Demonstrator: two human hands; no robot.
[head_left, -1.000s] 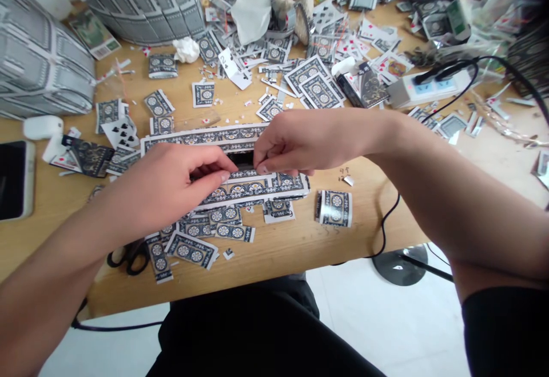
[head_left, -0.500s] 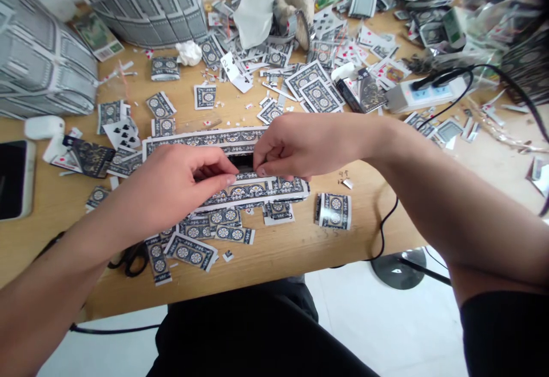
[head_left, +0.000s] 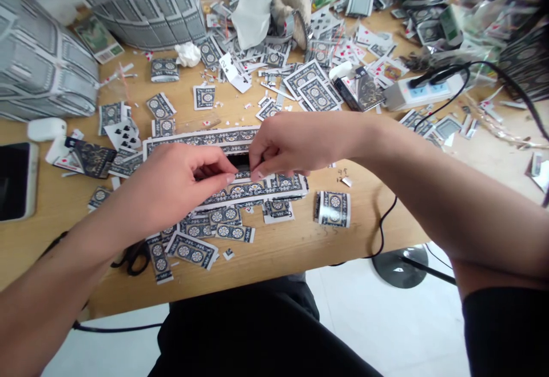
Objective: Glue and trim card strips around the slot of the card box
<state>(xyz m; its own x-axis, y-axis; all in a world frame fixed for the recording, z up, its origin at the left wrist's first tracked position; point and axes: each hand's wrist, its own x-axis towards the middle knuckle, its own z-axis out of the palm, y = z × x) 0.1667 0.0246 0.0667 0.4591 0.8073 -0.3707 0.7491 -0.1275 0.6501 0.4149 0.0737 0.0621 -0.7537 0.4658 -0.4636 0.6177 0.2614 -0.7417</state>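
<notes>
A long flat piece built from blue-and-white patterned playing cards (head_left: 240, 193) lies on the wooden table, with a dark slot along its middle. My left hand (head_left: 180, 185) reaches over its left part, thumb and index finger pinching the slot's front edge. Close beside it, my right hand (head_left: 283, 145) is closed, its thumb and fingertips on the same edge at the slot's right end. Both palms hide parts of the piece. Cut card pieces (head_left: 191, 250) lie in front of it, and a folded card piece (head_left: 334, 209) sits to its right.
Card-covered structures (head_left: 148, 16) stand at the back left. A phone (head_left: 16, 179) lies at the left edge, black scissors (head_left: 136, 258) near the front. Card scraps cover the back. At the right are a white power strip (head_left: 422, 92) and a black cable (head_left: 381, 222).
My right hand has shifted slightly left along the slot's edge, nearer my left hand. My left hand has hardly moved. The whole view has shifted a little.
</notes>
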